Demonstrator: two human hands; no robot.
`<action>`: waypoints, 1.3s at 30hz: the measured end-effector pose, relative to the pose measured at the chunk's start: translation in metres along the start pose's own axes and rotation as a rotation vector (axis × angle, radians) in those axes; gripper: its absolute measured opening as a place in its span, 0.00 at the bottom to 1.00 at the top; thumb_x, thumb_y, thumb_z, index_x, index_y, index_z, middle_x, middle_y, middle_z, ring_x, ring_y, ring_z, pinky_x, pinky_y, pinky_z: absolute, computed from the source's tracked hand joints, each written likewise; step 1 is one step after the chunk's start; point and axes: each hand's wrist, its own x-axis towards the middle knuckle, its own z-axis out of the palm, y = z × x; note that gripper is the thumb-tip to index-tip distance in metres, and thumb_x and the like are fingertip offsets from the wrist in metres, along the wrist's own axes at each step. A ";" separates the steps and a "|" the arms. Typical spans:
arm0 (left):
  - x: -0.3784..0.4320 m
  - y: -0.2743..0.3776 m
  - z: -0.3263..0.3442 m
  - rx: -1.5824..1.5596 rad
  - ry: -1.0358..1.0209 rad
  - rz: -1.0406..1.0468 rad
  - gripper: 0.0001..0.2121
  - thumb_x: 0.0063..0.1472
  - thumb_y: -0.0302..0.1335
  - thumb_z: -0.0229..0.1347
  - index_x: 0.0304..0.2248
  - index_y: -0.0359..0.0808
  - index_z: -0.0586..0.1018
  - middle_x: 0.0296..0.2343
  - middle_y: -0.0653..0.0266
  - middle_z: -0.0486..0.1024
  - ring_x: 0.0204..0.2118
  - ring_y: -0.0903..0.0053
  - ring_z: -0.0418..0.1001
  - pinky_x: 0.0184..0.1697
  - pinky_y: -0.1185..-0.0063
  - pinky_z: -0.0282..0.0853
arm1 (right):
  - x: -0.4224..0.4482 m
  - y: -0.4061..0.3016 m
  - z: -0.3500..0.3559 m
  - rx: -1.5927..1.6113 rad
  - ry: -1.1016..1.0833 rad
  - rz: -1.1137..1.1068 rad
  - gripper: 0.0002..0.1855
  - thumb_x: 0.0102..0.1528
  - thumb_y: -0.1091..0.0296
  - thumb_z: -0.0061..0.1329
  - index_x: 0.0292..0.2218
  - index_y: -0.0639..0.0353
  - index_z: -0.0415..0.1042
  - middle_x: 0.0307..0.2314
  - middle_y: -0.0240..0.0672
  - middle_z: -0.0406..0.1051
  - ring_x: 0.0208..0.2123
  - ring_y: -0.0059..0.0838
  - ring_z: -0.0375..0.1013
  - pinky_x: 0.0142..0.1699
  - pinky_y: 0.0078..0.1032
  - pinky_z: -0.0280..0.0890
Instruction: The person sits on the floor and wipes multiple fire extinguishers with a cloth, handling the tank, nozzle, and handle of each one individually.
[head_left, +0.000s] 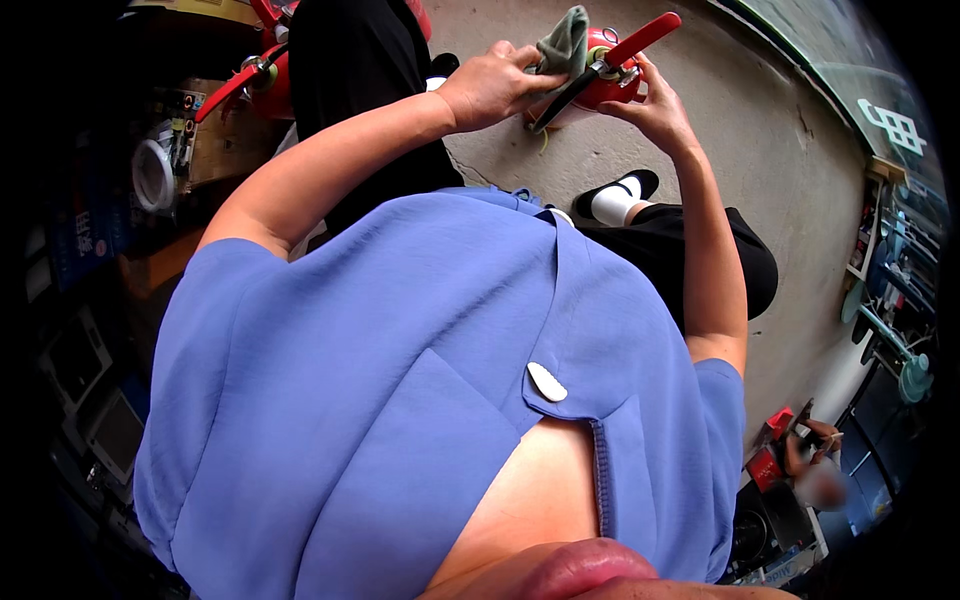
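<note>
A red fire extinguisher stands on the floor before me at the top of the head view, with a red lever handle, a round gauge and a black hose. My left hand pinches a folded grey-green cloth close to the left of its valve. On the other side, my right hand grips the extinguisher's shoulder below the valve, thumb and fingers spread around it. The lower part of the cylinder is partly hidden by the hose and my hands.
More red extinguishers stand beside my left leg. Cardboard boxes and a white ring-shaped roll lie at left. My shoe rests on the concrete floor. A glass pane is at upper right, with cluttered racks below it. Another person is at lower right.
</note>
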 end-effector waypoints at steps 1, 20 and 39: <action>0.001 0.000 -0.004 0.008 -0.002 0.010 0.18 0.63 0.38 0.54 0.53 0.61 0.75 0.48 0.68 0.68 0.44 0.65 0.69 0.47 0.71 0.73 | 0.000 0.002 0.000 0.007 0.010 -0.005 0.60 0.37 0.53 0.71 0.65 0.53 0.51 0.56 0.49 0.64 0.55 0.46 0.69 0.58 0.35 0.66; 0.014 0.082 -0.105 -1.195 0.120 -0.163 0.24 0.70 0.35 0.44 0.60 0.31 0.63 0.50 0.58 0.69 0.51 0.81 0.68 0.55 0.81 0.63 | -0.065 -0.085 -0.047 0.838 -0.290 -0.058 0.30 0.60 0.44 0.49 0.58 0.49 0.65 0.47 0.40 0.72 0.48 0.29 0.74 0.50 0.28 0.71; 0.068 0.008 -0.027 -1.471 -0.380 -0.811 0.30 0.68 0.51 0.35 0.48 0.33 0.77 0.43 0.58 0.78 0.47 0.70 0.75 0.54 0.71 0.66 | -0.056 -0.085 0.026 -0.724 0.294 -0.231 0.31 0.54 0.68 0.52 0.58 0.36 0.63 0.37 0.40 0.67 0.34 0.35 0.76 0.35 0.32 0.75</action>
